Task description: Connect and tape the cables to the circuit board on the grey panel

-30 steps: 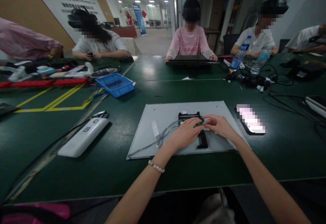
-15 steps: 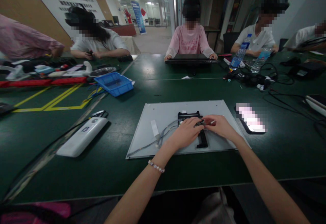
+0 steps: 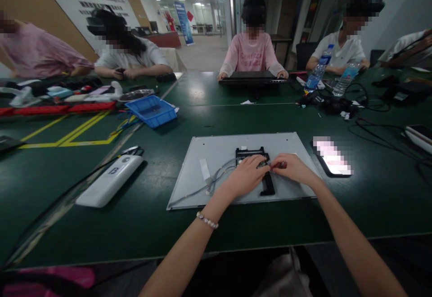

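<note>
A pale grey flat panel lies on the table before me, with a black plastic bracket on it. My left hand rests over the bracket, fingers stretched forward and thumb apart. Part of a small circuit board shows between that thumb and the fingers. At the bracket's right side my right hand has its thumb and fingertips pinched together; what they hold is too small to make out. Grey cables run from under my left hand to the panel's lower left. A white strip is stuck on the panel.
Right of the panel lies a phone; on the left, a white power bank with a cable. Farther back are a blue tray, two plastic bottles and black cables. Other people sit across the table, one holding a dark flat screen.
My right hand has turned slightly, its fingertips now pinched closer together beside the bracket. My left hand has barely moved. The panel stays in place.
</note>
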Demonstrator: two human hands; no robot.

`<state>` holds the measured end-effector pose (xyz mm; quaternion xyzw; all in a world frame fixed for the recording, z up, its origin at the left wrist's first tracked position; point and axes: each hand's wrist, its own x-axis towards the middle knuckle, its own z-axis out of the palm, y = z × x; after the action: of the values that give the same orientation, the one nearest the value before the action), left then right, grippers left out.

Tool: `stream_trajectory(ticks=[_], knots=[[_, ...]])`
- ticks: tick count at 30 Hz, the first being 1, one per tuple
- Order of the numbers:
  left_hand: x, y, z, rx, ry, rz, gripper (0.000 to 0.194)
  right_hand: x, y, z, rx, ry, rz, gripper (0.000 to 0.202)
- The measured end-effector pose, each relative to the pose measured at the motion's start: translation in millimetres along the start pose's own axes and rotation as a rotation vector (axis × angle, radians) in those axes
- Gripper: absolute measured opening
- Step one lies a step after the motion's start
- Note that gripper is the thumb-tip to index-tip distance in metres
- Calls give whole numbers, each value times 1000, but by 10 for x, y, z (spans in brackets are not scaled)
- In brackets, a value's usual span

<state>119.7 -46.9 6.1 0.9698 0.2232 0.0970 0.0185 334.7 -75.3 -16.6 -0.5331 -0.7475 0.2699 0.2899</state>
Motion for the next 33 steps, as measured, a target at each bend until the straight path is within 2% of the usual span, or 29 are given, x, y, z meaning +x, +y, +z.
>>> stream_trajectory(ticks=[8, 11, 18, 21, 23, 26, 30, 33], knots=[[3, 4, 22, -40, 50, -23, 32, -14, 58, -4, 77, 52, 25, 13], [4, -25, -28, -82, 79, -21, 31, -13, 90, -6, 76, 58, 18, 14], [-111, 76, -428, -227, 148, 11, 27, 1, 103, -30, -3, 99, -20, 12], [-310, 62, -560, -261, 184, -91, 28, 8, 89, -37, -17, 125, -21, 12], [-476, -77, -589, -235, 238, -230, 30, 10, 76, -34, -14, 146, -19, 13], [-721, -452, -550, -160, 326, -488, 34, 7, 59, -28, -12, 171, -17, 14], [-963, -943, -397, -210, 266, -685, 43, -4, 53, -22, -36, 181, -14, 14], [-1045, -1124, -256, -336, 164, -725, 43, -9, 61, -15, -48, 188, -14, 15]])
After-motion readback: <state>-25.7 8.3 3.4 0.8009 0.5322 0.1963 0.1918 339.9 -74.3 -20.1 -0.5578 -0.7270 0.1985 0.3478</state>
